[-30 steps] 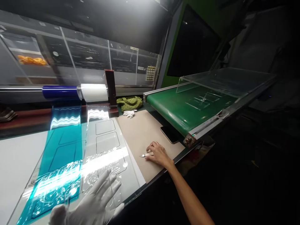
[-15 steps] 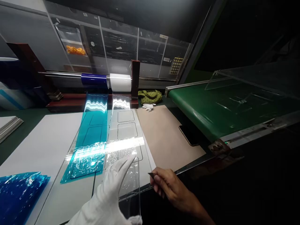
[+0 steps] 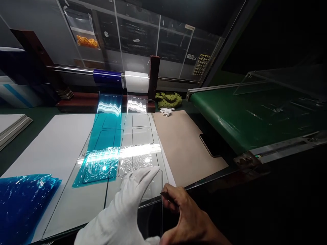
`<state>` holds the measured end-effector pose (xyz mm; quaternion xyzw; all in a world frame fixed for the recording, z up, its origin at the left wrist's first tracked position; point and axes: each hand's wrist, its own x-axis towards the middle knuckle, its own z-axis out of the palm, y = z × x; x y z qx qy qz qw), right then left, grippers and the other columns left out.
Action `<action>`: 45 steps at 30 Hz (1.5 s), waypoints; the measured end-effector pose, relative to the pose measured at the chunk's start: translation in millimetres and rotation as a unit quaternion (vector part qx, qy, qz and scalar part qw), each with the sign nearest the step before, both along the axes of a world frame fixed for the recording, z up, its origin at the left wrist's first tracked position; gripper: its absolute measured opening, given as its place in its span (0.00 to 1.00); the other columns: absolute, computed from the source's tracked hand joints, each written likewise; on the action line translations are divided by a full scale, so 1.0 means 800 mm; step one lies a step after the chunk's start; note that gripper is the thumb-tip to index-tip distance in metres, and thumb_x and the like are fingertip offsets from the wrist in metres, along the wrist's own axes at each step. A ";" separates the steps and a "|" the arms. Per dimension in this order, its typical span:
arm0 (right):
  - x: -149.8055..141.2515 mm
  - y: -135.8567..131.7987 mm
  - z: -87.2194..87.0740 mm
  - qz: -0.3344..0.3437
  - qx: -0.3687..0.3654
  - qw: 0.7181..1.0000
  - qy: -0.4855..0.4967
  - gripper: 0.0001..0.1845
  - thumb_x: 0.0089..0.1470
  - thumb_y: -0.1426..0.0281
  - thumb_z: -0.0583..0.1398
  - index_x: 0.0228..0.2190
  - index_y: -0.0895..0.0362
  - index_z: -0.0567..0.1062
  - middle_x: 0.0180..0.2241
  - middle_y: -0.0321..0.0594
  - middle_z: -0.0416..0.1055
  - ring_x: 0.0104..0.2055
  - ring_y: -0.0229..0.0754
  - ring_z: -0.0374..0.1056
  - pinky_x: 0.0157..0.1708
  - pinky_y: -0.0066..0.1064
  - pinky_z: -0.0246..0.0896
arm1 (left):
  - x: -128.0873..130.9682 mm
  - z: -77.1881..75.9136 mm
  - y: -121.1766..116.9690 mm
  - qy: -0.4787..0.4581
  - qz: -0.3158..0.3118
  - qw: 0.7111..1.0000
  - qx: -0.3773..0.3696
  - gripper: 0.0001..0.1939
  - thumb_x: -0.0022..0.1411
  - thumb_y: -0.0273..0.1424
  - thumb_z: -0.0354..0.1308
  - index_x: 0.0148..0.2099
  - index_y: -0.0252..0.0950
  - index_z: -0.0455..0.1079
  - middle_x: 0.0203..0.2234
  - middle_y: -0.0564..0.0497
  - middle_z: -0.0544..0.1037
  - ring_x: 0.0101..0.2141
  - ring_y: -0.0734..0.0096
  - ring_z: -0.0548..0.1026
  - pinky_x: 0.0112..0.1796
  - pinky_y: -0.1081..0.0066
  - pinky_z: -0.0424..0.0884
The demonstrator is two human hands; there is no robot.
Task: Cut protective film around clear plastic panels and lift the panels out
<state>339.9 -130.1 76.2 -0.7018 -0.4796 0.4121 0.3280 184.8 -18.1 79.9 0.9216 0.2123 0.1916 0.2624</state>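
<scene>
My left hand [image 3: 127, 204], in a white glove, holds a small clear plastic panel [image 3: 153, 217] at the table's front edge, fingers flat on its face and thumb behind it. My bare right hand [image 3: 186, 217] pinches a small knife [image 3: 166, 195] with its tip at the panel's right edge. Just beyond the hands a large clear sheet [image 3: 84, 200] lies on the table. Blue film [image 3: 104, 149] and clear film [image 3: 139, 149] run over it from a blue roll [image 3: 107, 76] and a white roll [image 3: 136, 81] on a bar at the back.
A crumpled blue film [image 3: 22, 200] lies at the front left on a white sheet [image 3: 56, 143]. A brown board [image 3: 178, 143] with a phone [image 3: 212, 144] is on the right, beside a green conveyor [image 3: 230, 115]. A green bag [image 3: 168, 99] and a white glove [image 3: 166, 111] lie at the back.
My right hand took the knife off the brown board and brought it to the front edge. My left hand lifted the small clear panel. The view swung left.
</scene>
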 end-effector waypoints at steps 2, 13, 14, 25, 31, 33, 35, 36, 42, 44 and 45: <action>0.000 -0.002 0.002 -0.003 -0.014 1.000 0.001 0.44 0.04 0.45 0.71 0.24 0.54 0.62 0.27 0.31 0.61 0.30 0.36 0.56 0.28 0.26 0.57 | -0.001 0.004 0.001 -0.013 -0.020 0.999 -0.039 0.58 0.33 0.38 0.65 0.66 0.46 0.41 0.58 0.44 0.60 0.56 0.48 0.63 0.55 0.51 0.63; 0.004 -0.011 -0.003 -0.008 0.023 0.999 -0.023 0.38 0.16 0.43 0.70 0.25 0.54 0.64 0.26 0.32 0.61 0.30 0.38 0.55 0.29 0.26 0.59 | 0.007 0.033 0.013 0.084 -0.089 0.987 -0.103 0.55 0.42 0.50 0.62 0.68 0.45 0.40 0.61 0.44 0.56 0.60 0.48 0.57 0.58 0.55 0.58; 0.004 -0.011 -0.003 -0.006 0.030 0.999 -0.024 0.38 0.17 0.42 0.69 0.25 0.54 0.64 0.25 0.32 0.60 0.30 0.38 0.55 0.28 0.26 0.59 | 0.009 0.033 0.013 0.085 -0.090 0.987 -0.107 0.56 0.41 0.49 0.63 0.68 0.45 0.40 0.61 0.44 0.56 0.60 0.47 0.57 0.58 0.55 0.59; 0.000 -0.026 -0.018 -0.005 0.068 0.997 -0.023 0.35 0.31 0.37 0.62 0.25 0.54 0.65 0.25 0.35 0.63 0.30 0.40 0.59 0.27 0.28 0.60 | 0.021 0.038 0.008 0.124 -0.099 0.983 -0.095 0.58 0.41 0.50 0.61 0.68 0.53 0.31 0.61 0.46 0.56 0.57 0.46 0.62 0.53 0.49 0.65; 0.014 -0.048 -0.031 -0.144 0.270 0.946 -0.104 0.28 0.42 0.44 0.63 0.24 0.52 0.59 0.23 0.33 0.57 0.25 0.37 0.56 0.24 0.28 0.57 | 0.020 0.030 0.007 0.077 0.012 0.994 0.078 0.62 0.36 0.41 0.60 0.68 0.41 0.29 0.57 0.40 0.63 0.54 0.42 0.64 0.56 0.38 0.53; 0.038 -0.038 -0.031 -0.171 0.308 0.922 -0.162 0.25 0.48 0.50 0.62 0.24 0.52 0.56 0.21 0.30 0.51 0.21 0.35 0.51 0.22 0.28 0.52 | 0.015 0.031 0.007 0.041 0.038 0.990 0.127 0.65 0.35 0.41 0.61 0.68 0.35 0.24 0.56 0.38 0.66 0.53 0.44 0.65 0.55 0.40 0.55; 0.071 -0.018 -0.034 -0.162 0.272 0.919 -0.235 0.22 0.51 0.53 0.61 0.24 0.52 0.56 0.20 0.28 0.51 0.20 0.34 0.51 0.21 0.27 0.50 | 0.010 0.036 0.006 0.013 0.055 0.988 0.145 0.66 0.35 0.42 0.61 0.68 0.31 0.24 0.54 0.37 0.68 0.52 0.46 0.66 0.53 0.44 0.60; 0.089 -0.005 -0.038 -0.157 0.232 0.920 -0.275 0.20 0.52 0.54 0.60 0.25 0.52 0.57 0.20 0.29 0.54 0.20 0.34 0.53 0.22 0.27 0.51 | 0.006 0.039 0.005 -0.003 0.064 0.986 0.155 0.66 0.36 0.43 0.62 0.68 0.29 0.24 0.53 0.37 0.69 0.52 0.46 0.67 0.52 0.45 0.61; 0.168 0.048 -0.088 -0.115 0.099 0.897 -0.416 0.09 0.57 0.62 0.54 0.32 0.55 0.67 0.30 0.40 0.71 0.29 0.43 0.68 0.28 0.31 0.57 | -0.005 0.057 -0.003 -0.025 0.091 0.976 0.196 0.69 0.37 0.40 0.66 0.67 0.30 0.20 0.53 0.35 0.69 0.51 0.46 0.67 0.52 0.43 0.62; 0.176 0.050 -0.097 -0.106 0.100 0.893 -0.426 0.09 0.57 0.65 0.53 0.36 0.56 0.69 0.34 0.44 0.73 0.35 0.47 0.70 0.32 0.34 0.60 | -0.007 0.059 -0.004 -0.020 0.091 0.976 0.195 0.69 0.37 0.39 0.66 0.67 0.31 0.18 0.54 0.36 0.68 0.52 0.47 0.66 0.52 0.44 0.62; 0.177 0.049 -0.099 -0.103 0.105 0.891 -0.430 0.10 0.57 0.66 0.53 0.39 0.57 0.70 0.38 0.45 0.73 0.39 0.49 0.70 0.35 0.36 0.62 | -0.007 0.059 -0.003 -0.020 0.091 0.976 0.197 0.69 0.37 0.39 0.66 0.67 0.31 0.18 0.54 0.36 0.68 0.52 0.47 0.66 0.52 0.45 0.62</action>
